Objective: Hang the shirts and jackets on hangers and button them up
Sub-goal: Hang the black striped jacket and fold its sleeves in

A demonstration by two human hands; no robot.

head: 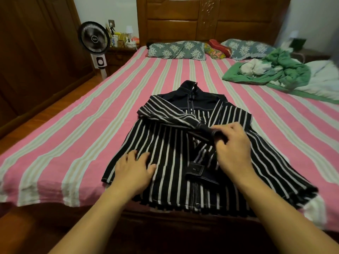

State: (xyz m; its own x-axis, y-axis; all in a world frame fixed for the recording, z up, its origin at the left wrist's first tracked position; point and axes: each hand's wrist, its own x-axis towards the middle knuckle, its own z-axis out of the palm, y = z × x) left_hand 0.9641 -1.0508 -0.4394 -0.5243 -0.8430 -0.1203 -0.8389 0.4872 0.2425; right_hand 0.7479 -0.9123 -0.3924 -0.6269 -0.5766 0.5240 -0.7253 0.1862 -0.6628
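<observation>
A dark navy jacket with white stripes lies flat, front up, on the near end of the bed, its collar pointing away from me. Both sleeves are folded across its chest. My left hand rests flat with spread fingers on the jacket's lower left panel. My right hand grips the dark cuff of the sleeve that crosses over from the left shoulder. The other sleeve's cuff lies just below my right hand. No hanger is in view.
The bed's pink and pale striped sheet spreads around the jacket. A heap of green and white clothes lies at the far right. Pillows sit by the wooden headboard. A standing fan and a cluttered nightstand stand at the left.
</observation>
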